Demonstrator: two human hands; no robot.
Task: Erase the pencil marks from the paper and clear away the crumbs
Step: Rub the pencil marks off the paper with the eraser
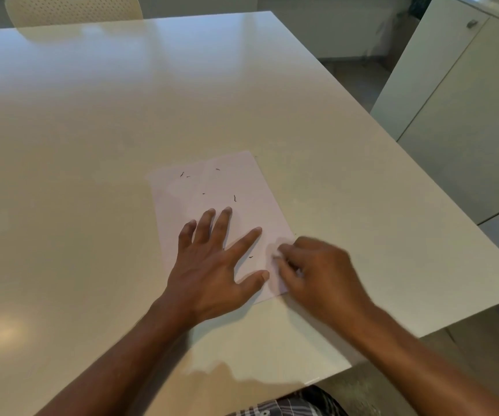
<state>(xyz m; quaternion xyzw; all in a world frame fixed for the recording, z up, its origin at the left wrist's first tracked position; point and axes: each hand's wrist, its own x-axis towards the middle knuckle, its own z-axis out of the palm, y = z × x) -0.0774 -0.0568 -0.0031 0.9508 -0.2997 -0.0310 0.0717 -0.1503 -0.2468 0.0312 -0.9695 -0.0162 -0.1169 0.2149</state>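
Pressing flat L hand (212, 265) on thin rectangular paper (242, 187) w/ dark curly crumbs (235, 198).

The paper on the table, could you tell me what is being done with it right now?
A person is erasing a sheet of paper on a pale table. The left hand lies flat on the sheet, fingers spread, holding it down. The right hand is blurred at the sheet's near right edge, pinching what looks like a small white eraser. Dark eraser crumbs lie scattered across the sheet, not yet cleared.

Paper (227, 205) on table (92, 145), crumbs (234, 198) atop.
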